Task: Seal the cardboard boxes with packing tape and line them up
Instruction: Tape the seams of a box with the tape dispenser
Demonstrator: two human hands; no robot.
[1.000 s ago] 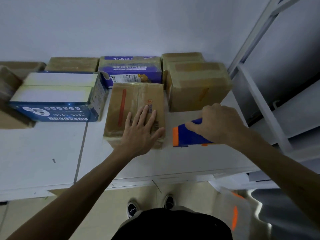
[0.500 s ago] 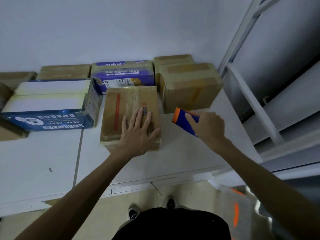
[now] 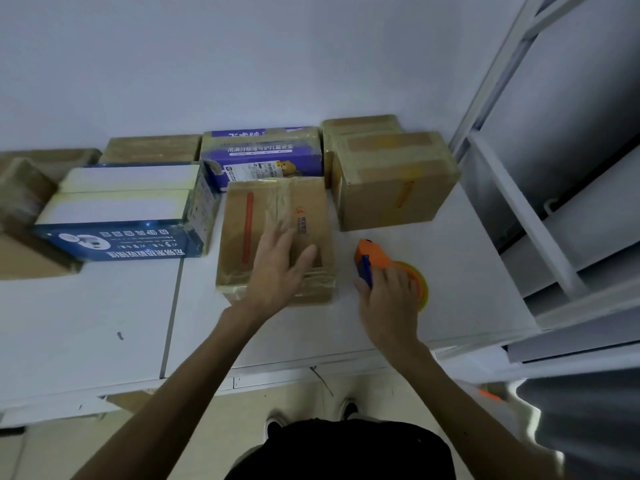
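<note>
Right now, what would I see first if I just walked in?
The bright orange and blue tape dispenser, gripped by the right hand on the white table. Next to it, the left hand lies flat on a taped brown box, with more boxes lined up along the wall.

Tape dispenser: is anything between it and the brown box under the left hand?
Nothing visible. The tape dispenser, gripped by the right hand, rests right of the brown box with only bare table between. The left hand lies flat on the box top.
</note>
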